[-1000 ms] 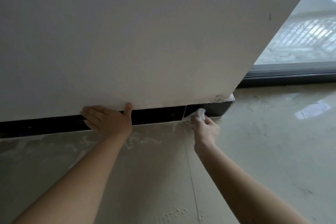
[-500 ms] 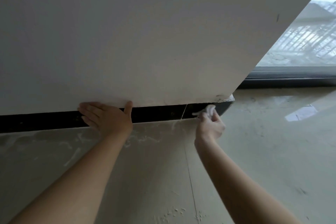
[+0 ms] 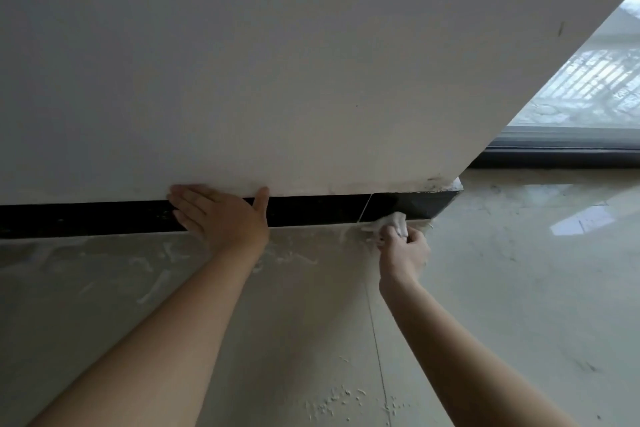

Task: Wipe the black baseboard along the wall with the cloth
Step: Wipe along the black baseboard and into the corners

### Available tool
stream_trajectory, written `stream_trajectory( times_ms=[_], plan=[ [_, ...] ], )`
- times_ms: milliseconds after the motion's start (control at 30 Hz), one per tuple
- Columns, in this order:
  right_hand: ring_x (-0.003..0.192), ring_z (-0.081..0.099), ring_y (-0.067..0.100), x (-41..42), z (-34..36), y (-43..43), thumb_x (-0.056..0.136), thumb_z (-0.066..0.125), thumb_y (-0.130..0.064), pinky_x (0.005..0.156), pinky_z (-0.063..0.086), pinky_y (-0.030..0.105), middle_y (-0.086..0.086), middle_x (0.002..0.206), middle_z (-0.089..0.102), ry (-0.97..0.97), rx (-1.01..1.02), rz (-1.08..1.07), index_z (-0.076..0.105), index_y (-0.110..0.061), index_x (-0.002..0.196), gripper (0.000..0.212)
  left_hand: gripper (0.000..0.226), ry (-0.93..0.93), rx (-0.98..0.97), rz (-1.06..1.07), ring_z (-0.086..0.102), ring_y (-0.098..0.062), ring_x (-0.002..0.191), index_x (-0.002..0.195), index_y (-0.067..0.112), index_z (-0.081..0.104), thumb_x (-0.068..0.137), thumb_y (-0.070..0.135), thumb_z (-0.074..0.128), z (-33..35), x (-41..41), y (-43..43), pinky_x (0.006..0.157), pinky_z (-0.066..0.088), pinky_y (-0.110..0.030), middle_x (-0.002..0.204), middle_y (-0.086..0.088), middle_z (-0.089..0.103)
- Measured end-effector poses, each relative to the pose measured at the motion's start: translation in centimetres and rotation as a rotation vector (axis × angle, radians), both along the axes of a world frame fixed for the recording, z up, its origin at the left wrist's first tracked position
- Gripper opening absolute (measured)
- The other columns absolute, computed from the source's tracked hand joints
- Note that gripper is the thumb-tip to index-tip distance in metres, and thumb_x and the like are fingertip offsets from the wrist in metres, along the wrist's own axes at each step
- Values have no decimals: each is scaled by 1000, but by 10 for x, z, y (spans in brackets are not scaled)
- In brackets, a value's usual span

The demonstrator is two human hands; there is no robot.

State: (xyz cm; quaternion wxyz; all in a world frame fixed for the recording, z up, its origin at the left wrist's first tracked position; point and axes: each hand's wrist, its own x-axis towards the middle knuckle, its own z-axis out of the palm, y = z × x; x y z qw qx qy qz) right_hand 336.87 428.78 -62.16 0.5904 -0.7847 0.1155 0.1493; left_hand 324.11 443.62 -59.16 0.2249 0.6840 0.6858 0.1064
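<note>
Currently mid-wipe. Right hand (image 3: 403, 250) pinches a small white cloth (image 3: 394, 221) in curled fingers, pressing it at the bottom edge of the black baseboard (image 3: 311, 210), near the wall's outer corner, just right of the baseboard's joint line (image 3: 365, 208). Left hand (image 3: 221, 215) lies flat with fingers straight, braced across baseboard and white wall (image 3: 277, 80), holding nothing. White residue streaks the tiled floor (image 3: 311, 305) along the baseboard. Next move likely calls for dragging the cloth along the strip with steady pressure; the left hand covers an unwiped stretch and would need shifting.
</note>
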Motion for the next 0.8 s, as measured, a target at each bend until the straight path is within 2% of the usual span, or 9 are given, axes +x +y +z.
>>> stream_trajectory(
  times_ms=[167, 267, 400, 500, 533, 600, 667, 733, 800],
  plan=[
    [82, 61, 23, -28, -1, 47, 81, 62, -7, 77, 48, 34, 9, 88, 65, 33, 32, 31, 56, -14, 88, 11, 108, 18, -13, -11, -14, -37, 145, 146, -13, -9, 90, 61, 47, 0, -1, -1, 116, -10, -43, 155, -28, -13],
    [77, 60, 20, -60, -3, 66, 83, 60, -6, 70, 48, 32, 5, 82, 64, 21, 52, 167, 58, -12, 88, 8, 108, 20, -41, -22, -15, -35, 144, 146, -11, -12, 91, 62, 45, 3, -1, -3, 116, -11, -41, 155, -26, -16],
    [63, 55, 11, -73, -1, 60, 85, 62, -9, 56, 43, 21, 2, 75, 62, -76, 52, 455, 63, -12, 91, 7, 106, 22, -62, -48, -16, -35, 144, 145, -11, -15, 92, 60, 43, 6, -3, -2, 115, -12, -41, 154, -26, -19],
    [60, 56, 11, -65, -5, 41, 84, 63, -15, 55, 44, 25, 2, 71, 64, -132, -8, 632, 64, -18, 84, 3, 104, 29, -92, -104, -18, -34, 144, 146, -10, -16, 93, 60, 41, 7, -11, -1, 115, -12, -40, 154, -25, -20],
    [61, 55, 12, -62, -8, 35, 83, 64, -15, 56, 44, 27, 2, 69, 63, -141, -17, 602, 64, -18, 82, 3, 103, 30, -109, -136, -19, -33, 144, 146, -9, -16, 94, 60, 39, 8, -15, 0, 115, -12, -40, 154, -24, -21],
    [66, 55, 17, -54, -11, 30, 83, 63, -12, 61, 44, 31, 2, 70, 61, -110, 8, 374, 62, -16, 81, 5, 99, 43, -144, -210, -20, -31, 144, 147, -6, -15, 95, 61, 35, 11, -25, 2, 116, -12, -39, 155, -22, -23],
    [72, 57, 19, -49, -10, 33, 85, 60, -11, 67, 46, 33, 1, 76, 61, -66, 58, 165, 60, -16, 89, 6, 95, 89, -175, -299, -21, -29, 144, 149, -4, -14, 95, 61, 31, 15, -38, 7, 116, -11, -39, 155, -20, -22],
    [74, 57, 17, -56, -4, 48, 87, 58, -10, 69, 47, 33, 0, 81, 61, -56, 90, 153, 58, -13, 98, 12, 92, 173, -221, -399, -19, -28, 145, 150, -2, -11, 96, 62, 26, 22, -48, 14, 117, -7, -39, 156, -18, -21],
    [69, 55, 15, -75, 0, 68, 86, 58, -7, 63, 44, 29, 2, 80, 59, -64, 111, 247, 55, -12, 95, 10, 89, 266, -271, -470, -16, -28, 146, 151, 0, -10, 96, 62, 21, 31, -58, 20, 119, -2, -39, 157, -17, -18]
  ],
)
